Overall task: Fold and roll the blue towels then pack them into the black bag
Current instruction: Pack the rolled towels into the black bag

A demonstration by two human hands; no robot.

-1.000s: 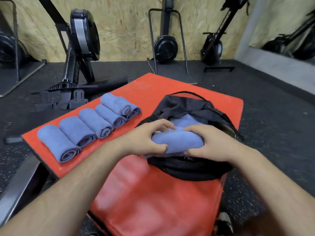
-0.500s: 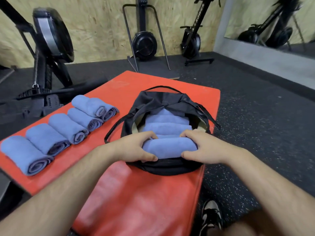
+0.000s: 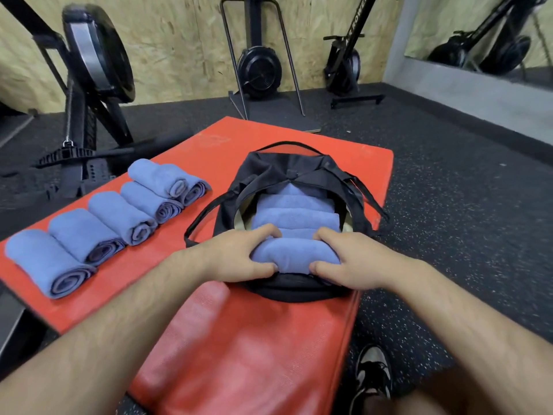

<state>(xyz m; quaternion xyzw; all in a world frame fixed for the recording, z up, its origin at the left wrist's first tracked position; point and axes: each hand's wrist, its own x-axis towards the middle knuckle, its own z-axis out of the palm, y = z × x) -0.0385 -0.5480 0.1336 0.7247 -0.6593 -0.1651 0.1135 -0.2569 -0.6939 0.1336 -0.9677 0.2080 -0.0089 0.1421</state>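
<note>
A black bag (image 3: 287, 166) lies open on the red mat (image 3: 227, 339), with several rolled blue towels stacked inside it. The nearest rolled towel (image 3: 294, 254) sits at the bag's front rim. My left hand (image 3: 239, 254) grips its left end and my right hand (image 3: 350, 259) grips its right end, fingers curled over the top and thumbs under the front. Several more rolled blue towels (image 3: 119, 215) lie in a row on the mat to the left of the bag.
Black rowing machines (image 3: 89, 64) stand on the dark rubber floor behind and left of the mat. More machines (image 3: 258, 67) lean against the wooden wall. A mirror (image 3: 484, 31) is at the right. My shoe (image 3: 372, 375) shows beside the mat's near right edge.
Both hands have lowered the rolled towel toward the front of the bag's opening. The view has shifted, showing the other towels inside the bag more fully.
</note>
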